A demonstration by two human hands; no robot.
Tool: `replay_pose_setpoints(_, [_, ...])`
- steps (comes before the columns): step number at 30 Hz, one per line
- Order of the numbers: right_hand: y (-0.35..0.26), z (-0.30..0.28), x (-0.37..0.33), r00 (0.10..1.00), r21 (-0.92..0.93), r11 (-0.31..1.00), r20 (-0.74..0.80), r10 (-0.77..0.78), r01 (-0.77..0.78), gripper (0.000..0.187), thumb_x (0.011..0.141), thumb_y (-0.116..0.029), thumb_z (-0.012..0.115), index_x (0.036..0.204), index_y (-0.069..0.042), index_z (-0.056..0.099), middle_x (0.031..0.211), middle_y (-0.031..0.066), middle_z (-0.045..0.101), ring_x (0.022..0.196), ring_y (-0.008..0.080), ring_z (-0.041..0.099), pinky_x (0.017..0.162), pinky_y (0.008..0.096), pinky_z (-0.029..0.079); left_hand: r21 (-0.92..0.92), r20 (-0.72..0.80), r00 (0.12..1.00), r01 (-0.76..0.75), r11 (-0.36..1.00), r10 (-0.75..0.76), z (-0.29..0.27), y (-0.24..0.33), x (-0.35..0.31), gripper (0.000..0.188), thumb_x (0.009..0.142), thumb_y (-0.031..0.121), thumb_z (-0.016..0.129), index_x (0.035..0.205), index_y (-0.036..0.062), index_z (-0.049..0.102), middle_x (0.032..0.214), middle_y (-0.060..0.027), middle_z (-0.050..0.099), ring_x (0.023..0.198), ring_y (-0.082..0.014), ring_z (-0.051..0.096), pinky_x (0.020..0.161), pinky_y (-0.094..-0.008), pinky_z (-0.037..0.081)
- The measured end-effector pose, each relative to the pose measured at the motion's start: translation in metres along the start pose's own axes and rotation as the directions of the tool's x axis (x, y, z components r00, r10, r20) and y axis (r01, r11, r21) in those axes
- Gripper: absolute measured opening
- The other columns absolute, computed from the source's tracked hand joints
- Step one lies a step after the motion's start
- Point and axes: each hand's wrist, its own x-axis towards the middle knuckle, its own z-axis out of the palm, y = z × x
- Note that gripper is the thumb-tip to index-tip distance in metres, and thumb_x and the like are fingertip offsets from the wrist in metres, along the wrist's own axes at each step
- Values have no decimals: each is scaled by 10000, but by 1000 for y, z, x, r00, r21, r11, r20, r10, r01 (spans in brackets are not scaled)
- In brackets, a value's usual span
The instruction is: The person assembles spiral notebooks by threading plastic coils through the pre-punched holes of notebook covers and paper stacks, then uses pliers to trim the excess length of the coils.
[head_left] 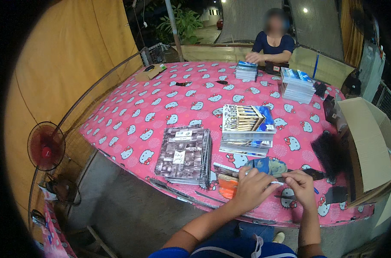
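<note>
My left hand (255,187) is closed at the near table edge, its thumb and fingers about a small white-edged piece. Beside it my right hand (299,185) pinches with thumb and fingertips; what lies in them is too small to name. Just beyond both hands lies a blue and yellowish flat item (266,165), partly covered by my fingers. Left of my left hand are an orange object (227,187) and a thin stack edge (225,168). Farther off stands a stack of booklets (249,122) with a columned building on the cover. Dark-covered spiral notebooks (182,155) are piled to its left.
A pink cartoon-print cloth (161,105) covers the table. Black plastic coils (326,155) and an open cardboard box (367,144) are at right. Across the table a person (273,45) touches a booklet stack (246,72); another stack (297,86) stands nearby. A fan (46,146) is at left.
</note>
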Motion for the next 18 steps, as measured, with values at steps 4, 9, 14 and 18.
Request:
replay_pose_setpoints(4, [-4, 5, -2, 991, 151, 983, -69, 112, -100, 134, 773, -19, 719, 904, 7, 708, 851, 63, 668, 754, 115, 612, 677, 253, 482, -9, 5, 1000, 11, 1000, -10, 1, 0, -1, 224, 761, 332, 730, 902, 160, 706, 771, 30, 639, 753, -150, 529, 833, -390, 293])
replay_pose_setpoints(9, [-3, -7, 4, 988, 179, 978, 127, 85, -107, 160, 745, -21, 744, 897, 14, 709, 816, 60, 668, 738, 119, 611, 658, 252, 478, -49, 9, 1000, 20, 999, -20, -2, 1, 0, 233, 738, 335, 752, 886, 159, 715, 764, 36, 652, 738, -143, 531, 839, -387, 296])
replay_pose_setpoints(14, [-13, -14, 3, 971, 84, 984, 193, 140, -158, 142, 779, -66, 718, 898, 12, 705, 780, 78, 665, 709, 146, 614, 644, 268, 476, -39, -13, 1000, 24, 999, -24, 0, 1, 0, 248, 724, 338, 762, 875, 146, 719, 769, 37, 661, 739, -135, 532, 842, -384, 296])
replay_pose_setpoints(18, [-36, -1, -5, 994, -309, 951, 103, 20, 13, 126, 821, -80, 650, 900, 14, 677, 758, 131, 638, 696, 259, 623, 652, 324, 480, -14, -13, 999, 49, 999, -49, 1, 5, 1, 242, 748, 308, 741, 909, 130, 703, 782, 25, 651, 746, -150, 537, 840, -384, 301])
